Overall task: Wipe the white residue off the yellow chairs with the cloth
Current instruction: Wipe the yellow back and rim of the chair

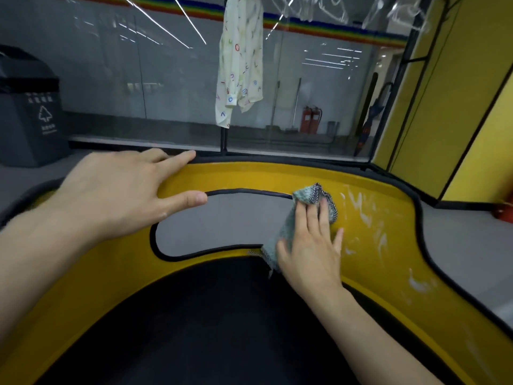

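A yellow chair back point(249, 176) with black edging and an oval cut-out curves across the head view, above a black seat point(208, 329). My right hand point(313, 243) presses a teal and checked cloth point(311, 195) flat against the yellow surface just right of the cut-out, fingers straight. White residue streaks point(363, 209) smear the yellow to the right of the cloth, with more white residue lower right point(419, 282). My left hand point(125, 190) rests on the chair's upper left rim, fingers spread and the thumb at the cut-out's edge.
A dark grey bin point(30, 107) stands at the left. Behind the chair is a glass wall point(138, 79) with a patterned shirt point(238, 59) hanging in front. A yellow partition point(444, 107) rises at the right. Grey floor point(466, 240) lies beyond the chair's right edge.
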